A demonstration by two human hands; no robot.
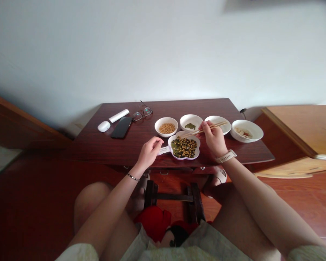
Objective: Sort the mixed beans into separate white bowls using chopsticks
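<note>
A white flower-shaped dish (197, 152) with a handle sits at the table's front edge, full of mixed yellow, green and dark beans. My left hand (149, 152) is closed at the end of its handle. In my right hand (214, 137) is a pair of chopsticks (191, 133), their tips over the far side of the dish. Behind it stand a white bowl of yellow beans (167, 128) and a white bowl with a few green beans (190, 125). Another white bowl (218, 119) is partly hidden by my right hand and the chopsticks; its contents cannot be made out.
At the right, a larger white bowl (246, 131) holds pale pieces. Glasses (142, 114), a black phone (121, 127), a white stick-shaped case (118, 115) and a small white rounded case (103, 126) lie on the left of the dark wooden table (97, 148). A wall rises behind.
</note>
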